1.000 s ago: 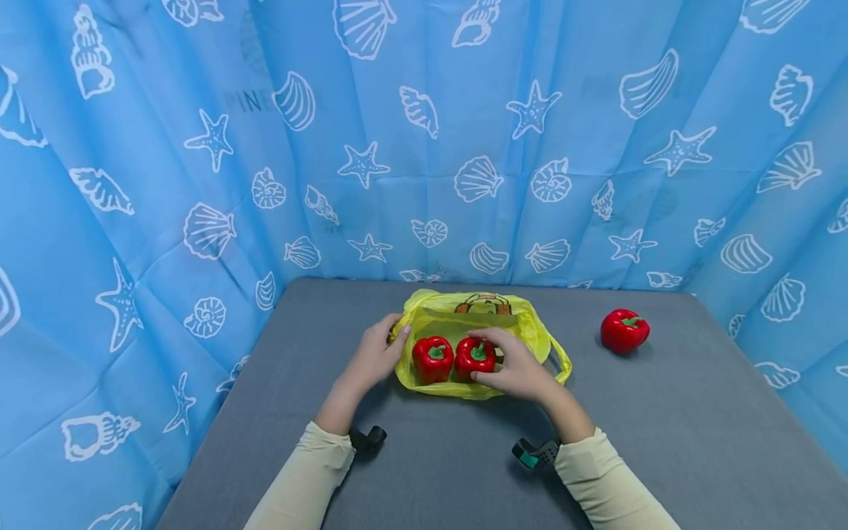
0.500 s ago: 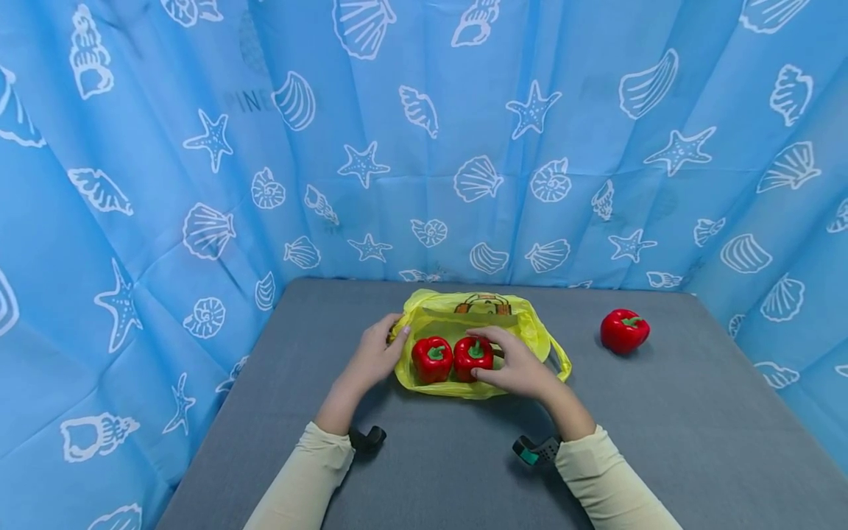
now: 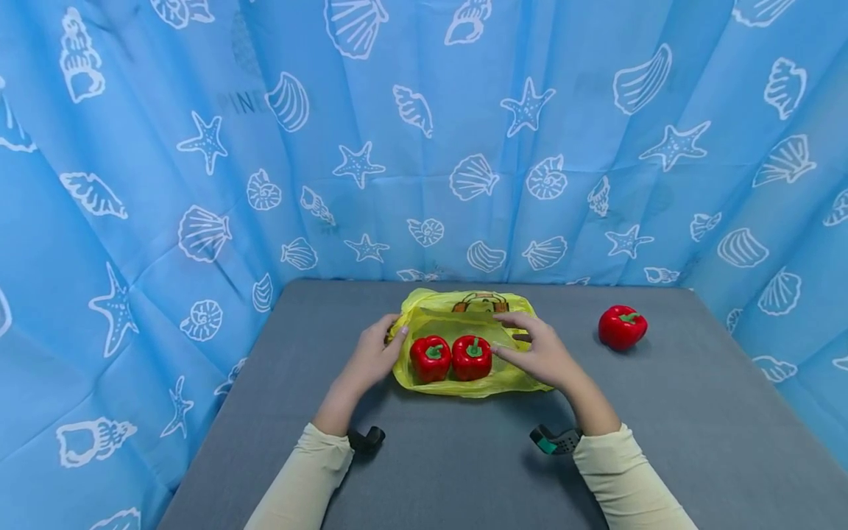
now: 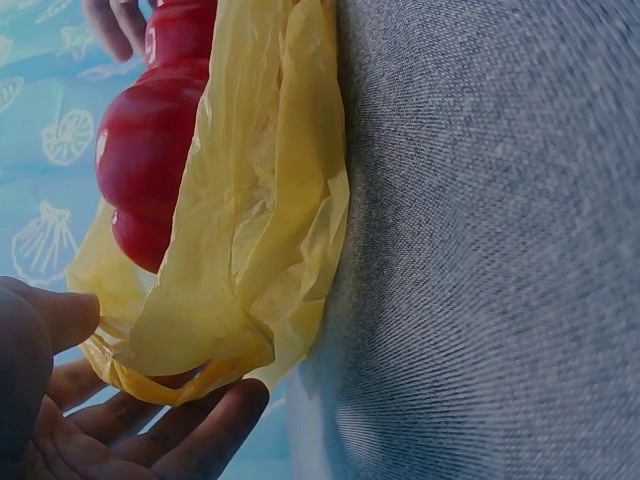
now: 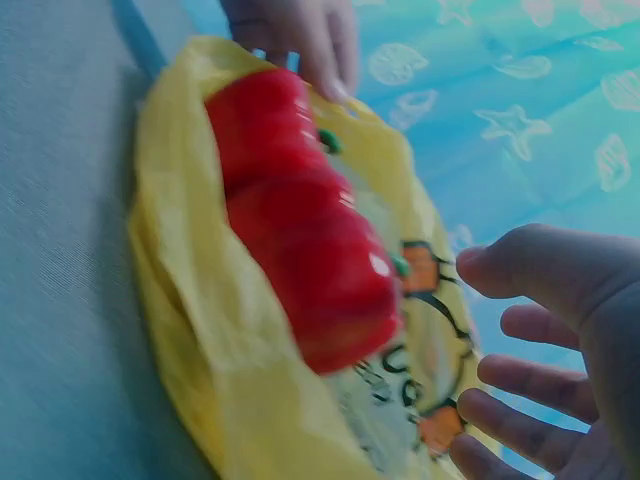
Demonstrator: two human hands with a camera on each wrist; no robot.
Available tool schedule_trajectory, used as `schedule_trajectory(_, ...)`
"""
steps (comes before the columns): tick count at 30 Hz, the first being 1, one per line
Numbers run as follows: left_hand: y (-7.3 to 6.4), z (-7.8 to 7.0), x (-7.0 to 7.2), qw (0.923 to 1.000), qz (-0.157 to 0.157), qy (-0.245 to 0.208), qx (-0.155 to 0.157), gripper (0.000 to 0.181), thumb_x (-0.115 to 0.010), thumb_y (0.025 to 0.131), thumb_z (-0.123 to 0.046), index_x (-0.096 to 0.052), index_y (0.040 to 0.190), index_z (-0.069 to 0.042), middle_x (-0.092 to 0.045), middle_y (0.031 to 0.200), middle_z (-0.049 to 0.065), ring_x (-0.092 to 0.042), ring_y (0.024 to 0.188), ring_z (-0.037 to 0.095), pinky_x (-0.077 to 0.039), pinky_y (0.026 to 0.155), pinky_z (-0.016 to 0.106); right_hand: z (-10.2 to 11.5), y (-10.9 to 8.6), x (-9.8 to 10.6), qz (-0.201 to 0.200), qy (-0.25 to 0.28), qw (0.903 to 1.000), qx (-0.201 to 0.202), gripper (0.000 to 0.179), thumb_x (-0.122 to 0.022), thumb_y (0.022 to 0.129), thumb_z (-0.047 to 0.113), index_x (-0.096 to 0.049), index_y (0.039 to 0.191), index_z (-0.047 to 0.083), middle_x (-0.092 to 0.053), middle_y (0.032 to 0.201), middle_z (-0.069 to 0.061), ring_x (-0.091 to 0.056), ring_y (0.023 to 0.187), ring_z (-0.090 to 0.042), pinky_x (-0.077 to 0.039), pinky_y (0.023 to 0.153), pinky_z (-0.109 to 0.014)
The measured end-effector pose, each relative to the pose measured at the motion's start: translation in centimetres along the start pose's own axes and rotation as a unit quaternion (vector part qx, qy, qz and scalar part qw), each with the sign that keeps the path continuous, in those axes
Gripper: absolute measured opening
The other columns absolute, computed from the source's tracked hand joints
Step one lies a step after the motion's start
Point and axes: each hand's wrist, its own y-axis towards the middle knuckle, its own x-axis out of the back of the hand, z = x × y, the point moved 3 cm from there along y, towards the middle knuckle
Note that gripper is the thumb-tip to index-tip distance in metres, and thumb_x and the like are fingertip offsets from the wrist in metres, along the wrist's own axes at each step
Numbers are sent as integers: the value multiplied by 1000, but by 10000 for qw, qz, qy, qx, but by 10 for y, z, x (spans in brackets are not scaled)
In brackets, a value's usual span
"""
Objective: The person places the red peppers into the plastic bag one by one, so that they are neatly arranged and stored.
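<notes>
Two red bell peppers with green stems, the left pepper (image 3: pixel 430 358) and the right pepper (image 3: pixel 472 358), sit side by side in a yellow plastic bag (image 3: pixel 517 379) with its mouth spread. My left hand (image 3: pixel 371 357) holds the bag's left rim, thumb (image 4: pixel 72 318) inside and fingers outside beneath the edge. Just right of the right pepper, my right hand (image 3: pixel 539 353) hovers over the bag with fingers spread, holding nothing. The right wrist view shows a gap between that hand's fingers (image 5: pixel 540 385) and the pepper.
A third red bell pepper (image 3: pixel 623 327) lies on the grey table (image 3: pixel 464 471) to the right of the bag. Behind the table hangs a blue curtain (image 3: pixel 424 184) printed with white shells and starfish.
My right hand has let go of the right pepper and moved a little to the right, its fingers opening. The left hand stays at the bag's rim.
</notes>
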Motion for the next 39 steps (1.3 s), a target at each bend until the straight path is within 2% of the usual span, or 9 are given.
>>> schedule_trajectory(12, 0, 0, -1, 10000, -15, 52, -43, 42, -53, 113, -32, -59, 146, -6, -69, 130, 14, -68, 110, 26, -58, 93, 46, -22, -12, 55, -774, -349, 9947, -576, 52, -75, 101, 25, -60, 146, 3, -58, 146, -22, -57, 134, -44, -50, 108, -66)
schedule_trajectory(24, 1, 0, -3, 10000, 21, 56, 58, 43, -53, 113, -32, -58, 146, -6, -68, 134, 15, -67, 116, 29, -57, 98, 49, -39, -30, 95, -1602, -807, 9797, -896, 54, -73, 102, 32, -60, 147, 4, -59, 146, -24, -58, 131, -44, -50, 105, -67)
schedule_trajectory(25, 1, 0, -3, 10000, 22, 50, 67, 43, -53, 113, -32, -58, 147, -6, -68, 134, 15, -67, 116, 29, -57, 98, 49, -41, -32, 97, -1663, -863, 9779, -932, 54, -73, 102, 32, -60, 147, 4, -59, 145, -24, -58, 131, -44, -52, 103, -64)
schedule_trajectory(28, 0, 1, -3, 9999, 13, 61, 89, 43, -53, 113, -33, -58, 147, -7, -68, 134, 15, -67, 116, 28, -57, 98, 49, -47, -34, 104, -1848, -956, 9722, -1078, 55, -72, 103, 34, -61, 147, 4, -59, 144, -26, -57, 129, -47, -58, 92, -35)
schedule_trajectory(31, 0, 0, -2, 9999, 18, 64, 129, 43, -54, 113, -32, -58, 147, -7, -68, 135, 15, -66, 116, 28, -57, 98, 49, -54, -38, 111, -2028, -1008, 9657, -1270, 56, -71, 103, 37, -61, 147, 5, -58, 145, -26, -57, 129, -47, -53, 85, -27)
schedule_trajectory(32, 0, 0, -2, 9999, 20, 63, 143, 43, -54, 113, -32, -58, 147, -7, -68, 135, 15, -66, 116, 28, -57, 98, 49, -56, -39, 112, -2075, -982, 9639, -1351, 56, -70, 103, 37, -60, 148, 5, -57, 146, -27, -56, 130, -48, -55, 87, -30)
schedule_trajectory(35, 0, 1, -2, 9999, 25, 41, 157, 42, -54, 113, -31, -58, 147, -7, -68, 135, 14, -66, 116, 28, -57, 98, 49, -62, -43, 116, -2159, -973, 9584, -1592, 59, -69, 103, 39, -58, 150, 5, -55, 150, -27, -53, 133, -48, -54, 96, -58)
schedule_trajectory(36, 0, 1, -2, 9999, 26, 39, 152, 42, -54, 113, -31, -58, 147, -7, -68, 135, 14, -67, 116, 28, -57, 98, 49, -64, -44, 117, -2167, -959, 9572, -1661, 59, -68, 104, 40, -57, 150, 5, -54, 152, -27, -51, 135, -49, -53, 98, -64)
schedule_trajectory(39, 0, 1, -2, 9999, 26, 37, 116, 43, -54, 113, -33, -58, 147, -7, -68, 135, 14, -67, 115, 28, -58, 97, 48, -70, -48, 120, -2190, -925, 9542, -1815, 60, -67, 104, 40, -56, 151, 5, -51, 154, -28, -48, 136, -50, -52, 97, -68)
